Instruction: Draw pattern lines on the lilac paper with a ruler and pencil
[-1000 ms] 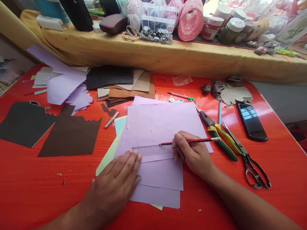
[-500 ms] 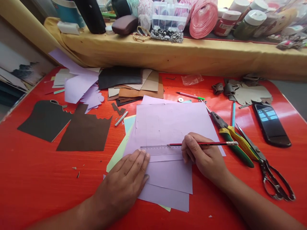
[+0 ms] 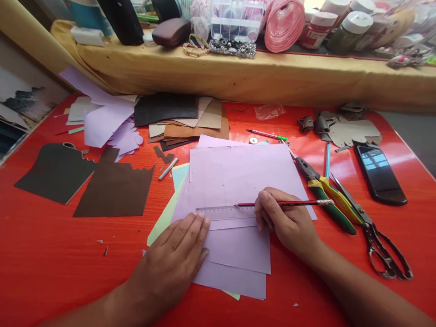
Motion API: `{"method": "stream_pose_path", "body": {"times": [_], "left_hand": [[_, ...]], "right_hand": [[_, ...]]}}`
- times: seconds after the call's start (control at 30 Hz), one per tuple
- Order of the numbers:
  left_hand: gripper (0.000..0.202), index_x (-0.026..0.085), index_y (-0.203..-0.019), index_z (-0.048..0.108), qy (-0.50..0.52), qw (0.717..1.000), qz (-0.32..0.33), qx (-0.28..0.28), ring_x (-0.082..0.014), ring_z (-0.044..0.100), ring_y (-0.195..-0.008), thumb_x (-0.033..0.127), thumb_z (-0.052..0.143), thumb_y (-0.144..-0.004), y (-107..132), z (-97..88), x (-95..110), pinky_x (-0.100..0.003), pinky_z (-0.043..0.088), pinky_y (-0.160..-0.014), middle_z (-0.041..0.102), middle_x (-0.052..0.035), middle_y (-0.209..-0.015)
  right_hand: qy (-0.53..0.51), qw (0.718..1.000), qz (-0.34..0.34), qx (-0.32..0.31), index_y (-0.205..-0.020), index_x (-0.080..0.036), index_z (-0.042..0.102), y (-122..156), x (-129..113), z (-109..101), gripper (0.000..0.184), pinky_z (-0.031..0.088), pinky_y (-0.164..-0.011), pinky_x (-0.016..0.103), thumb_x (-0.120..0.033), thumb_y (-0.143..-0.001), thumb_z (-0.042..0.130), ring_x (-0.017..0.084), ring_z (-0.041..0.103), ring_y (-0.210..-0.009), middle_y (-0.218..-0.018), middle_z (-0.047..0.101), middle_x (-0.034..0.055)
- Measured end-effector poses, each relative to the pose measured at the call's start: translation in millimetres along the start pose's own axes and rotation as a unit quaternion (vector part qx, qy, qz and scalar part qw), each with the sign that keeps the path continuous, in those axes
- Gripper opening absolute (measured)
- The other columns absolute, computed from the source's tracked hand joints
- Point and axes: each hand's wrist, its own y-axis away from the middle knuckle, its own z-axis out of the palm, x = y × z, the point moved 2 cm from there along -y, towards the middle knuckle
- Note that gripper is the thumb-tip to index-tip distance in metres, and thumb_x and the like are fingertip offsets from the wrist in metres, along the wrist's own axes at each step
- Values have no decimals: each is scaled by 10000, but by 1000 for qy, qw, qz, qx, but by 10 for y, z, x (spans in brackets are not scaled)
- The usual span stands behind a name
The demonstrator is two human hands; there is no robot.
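My left hand [image 3: 180, 254] lies flat with fingers stretched out, its fingertips pressing the left end of a clear ruler [image 3: 218, 210]. Beneath the ruler is a sheet of lilac paper [image 3: 259, 172] with faint pencil lines. In my right hand [image 3: 286, 218] a red-and-black pencil [image 3: 245, 205] is pinched, lying nearly level, its tip at the ruler's upper edge. The right hand's lower fingers rest at the ruler's right part and hide its end. More lilac sheets [image 3: 238, 277] and a pale green sheet [image 3: 163, 218] stick out below the top one.
Pliers [image 3: 318, 181], scissors [image 3: 371, 231] and a phone [image 3: 379, 175] lie right of the paper. Dark leather pieces [image 3: 116, 190] are at left, stacked leather [image 3: 166, 111] behind. A cloth-covered ledge [image 3: 221, 75] with jars and boxes borders the red table [image 3: 68, 272].
The camera view has shifted slightly, so everything sits a little further left. Both hands keep their places on the ruler and pencil; no clear pencil movement shows.
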Motion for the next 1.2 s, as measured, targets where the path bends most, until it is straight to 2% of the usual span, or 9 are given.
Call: {"method": "stream_pose_path", "body": {"times": [0.27, 0.47, 0.83, 1.2], "left_hand": [[385, 16, -1434, 674, -2, 1000, 5, 0, -335, 718, -1277, 195, 529, -1126, 3, 3, -3, -455, 506, -1103, 763, -214, -1361], [376, -7, -1419, 679, -3, 1000, 7, 4, -355, 718, -1261, 170, 506, -1136, -4, 7, -6, -477, 498, -1088, 769, -218, -1349], [383, 16, -1436, 676, -4, 1000, 14, 8, -337, 718, -1270, 189, 525, -1130, 14, 26, -23, -456, 504, -1096, 763, -217, -1359], [381, -14, -1434, 659, -3, 1000, 20, 8, -356, 714, -1269, 179, 500, -1146, 8, 27, -22, -487, 482, -1110, 759, -232, -1371]], "right_hand": [[-16, 1000, 3, 4, -759, -224, 671, -5, 9, 5, 565, 403, -491, 307, -638, -1126, 554, 147, 523, -462, -561, 607, -10], [-30, 1000, 6, 2, -778, -221, 668, -5, 19, 10, 553, 386, -481, 300, -638, -1124, 559, 147, 551, -460, -530, 536, -39], [-55, 998, 35, 15, -756, -227, 655, -32, 20, 24, 570, 388, -482, 303, -685, -1088, 590, 162, 565, -446, -488, 481, -55], [-79, 996, 46, 17, -740, -218, 645, -46, 5, 22, 570, 357, -479, 293, -677, -1077, 619, 150, 561, -431, -479, 512, -50]]}}
